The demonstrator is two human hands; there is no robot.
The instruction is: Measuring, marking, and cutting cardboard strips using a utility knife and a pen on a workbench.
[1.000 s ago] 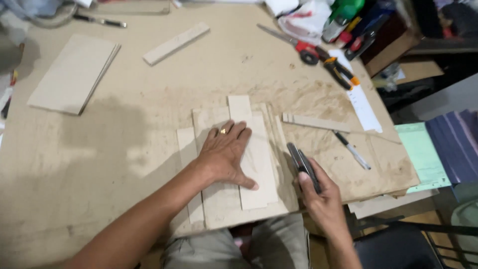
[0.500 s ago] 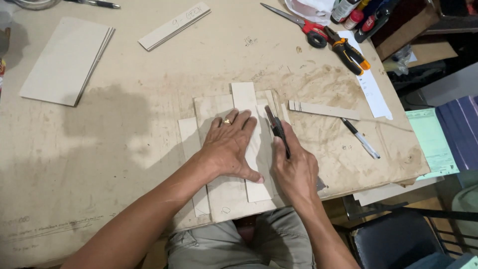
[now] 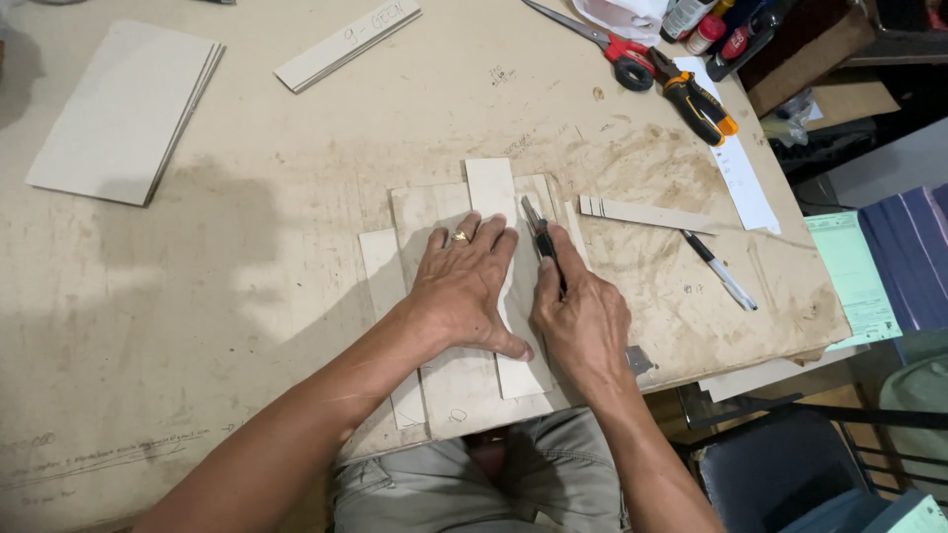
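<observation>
Both hands now work the board: left hand (image 3: 469, 286) stays pressed flat on the strip (image 3: 499, 247), while right hand (image 3: 583, 321), grasping the knife (image 3: 541, 242), has moved up to its edge.

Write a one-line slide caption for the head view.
Left hand pins a pale strip on cardboard while right hand holds a utility knife along its edge.

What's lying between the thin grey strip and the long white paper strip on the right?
In the head view, a pen lies between the thin grey strip and the long white paper strip.
</observation>
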